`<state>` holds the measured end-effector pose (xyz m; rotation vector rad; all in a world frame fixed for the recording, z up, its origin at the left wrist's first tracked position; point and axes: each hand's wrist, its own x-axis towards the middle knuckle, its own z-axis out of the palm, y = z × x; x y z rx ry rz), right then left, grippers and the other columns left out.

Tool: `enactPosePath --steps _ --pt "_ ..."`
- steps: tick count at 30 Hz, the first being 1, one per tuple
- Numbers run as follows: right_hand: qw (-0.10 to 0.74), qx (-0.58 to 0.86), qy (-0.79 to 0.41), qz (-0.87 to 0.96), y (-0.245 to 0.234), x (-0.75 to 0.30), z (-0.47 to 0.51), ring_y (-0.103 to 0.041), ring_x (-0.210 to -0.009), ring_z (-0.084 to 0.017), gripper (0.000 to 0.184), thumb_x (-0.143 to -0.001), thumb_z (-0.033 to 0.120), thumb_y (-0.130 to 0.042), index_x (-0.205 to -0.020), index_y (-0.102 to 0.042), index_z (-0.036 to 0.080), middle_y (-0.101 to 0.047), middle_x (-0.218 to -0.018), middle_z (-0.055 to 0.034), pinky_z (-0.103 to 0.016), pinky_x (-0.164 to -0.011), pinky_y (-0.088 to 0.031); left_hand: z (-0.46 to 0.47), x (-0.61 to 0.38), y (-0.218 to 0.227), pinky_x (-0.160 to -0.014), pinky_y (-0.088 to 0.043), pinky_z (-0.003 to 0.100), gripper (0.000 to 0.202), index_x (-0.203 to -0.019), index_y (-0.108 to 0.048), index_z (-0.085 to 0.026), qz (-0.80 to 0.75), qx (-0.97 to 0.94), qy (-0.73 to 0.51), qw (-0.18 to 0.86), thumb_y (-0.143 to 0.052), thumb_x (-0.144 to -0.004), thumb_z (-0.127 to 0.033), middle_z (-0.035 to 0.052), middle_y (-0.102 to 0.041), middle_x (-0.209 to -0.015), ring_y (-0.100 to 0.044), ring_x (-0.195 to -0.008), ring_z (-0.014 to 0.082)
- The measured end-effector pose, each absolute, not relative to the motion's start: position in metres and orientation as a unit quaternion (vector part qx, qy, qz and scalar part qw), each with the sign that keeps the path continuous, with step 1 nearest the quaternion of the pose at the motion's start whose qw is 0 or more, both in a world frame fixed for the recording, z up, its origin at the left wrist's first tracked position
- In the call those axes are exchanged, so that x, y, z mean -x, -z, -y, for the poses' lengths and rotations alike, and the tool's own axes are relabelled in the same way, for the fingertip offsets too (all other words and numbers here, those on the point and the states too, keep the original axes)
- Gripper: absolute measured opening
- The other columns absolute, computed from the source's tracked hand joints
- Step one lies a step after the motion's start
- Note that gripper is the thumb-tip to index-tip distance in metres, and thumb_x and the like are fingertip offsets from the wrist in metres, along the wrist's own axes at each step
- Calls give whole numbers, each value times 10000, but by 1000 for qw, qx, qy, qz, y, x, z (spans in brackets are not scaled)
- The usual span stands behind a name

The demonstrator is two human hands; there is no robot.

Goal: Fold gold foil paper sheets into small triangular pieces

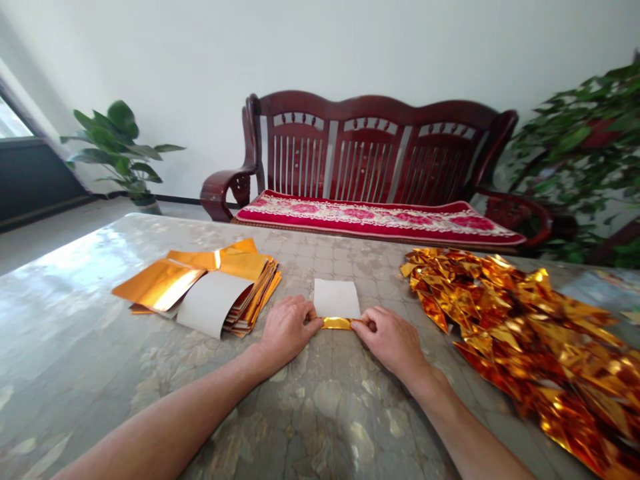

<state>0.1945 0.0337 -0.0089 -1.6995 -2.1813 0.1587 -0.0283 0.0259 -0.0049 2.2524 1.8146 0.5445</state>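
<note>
A small sheet of gold foil paper (pixel 337 300) lies white side up in the middle of the table, its near edge rolled over so a gold strip shows. My left hand (pixel 286 328) pinches the left end of that fold, fingers curled. My right hand (pixel 391 339) pinches the right end the same way. A stack of flat gold sheets (pixel 210 288) lies to the left of my hands, a few turned white side up. A heap of folded gold pieces (pixel 525 327) spreads over the table to the right.
The marbled table top (pixel 100 373) is glossy and reflects window light at the left. Behind it stands a dark wooden bench (pixel 370 153) with a red cushion. Potted plants stand at the far left (pixel 117 150) and the right (pixel 580 160).
</note>
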Motion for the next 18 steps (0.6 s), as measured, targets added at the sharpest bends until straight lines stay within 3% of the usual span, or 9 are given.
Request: enactPosePath --steps 18 --pt "188 611 -57 767 9 -194 -35 -580 -698 -144 256 -855 380 -609 -651 -590 226 -637 -725 19 -275 -580 -273 -26 28 3 -671 -339 277 250 -716 -607 -206 -621 -761 -165 84 -591 -881 -393 9 -621 -768 -574 -785 175"
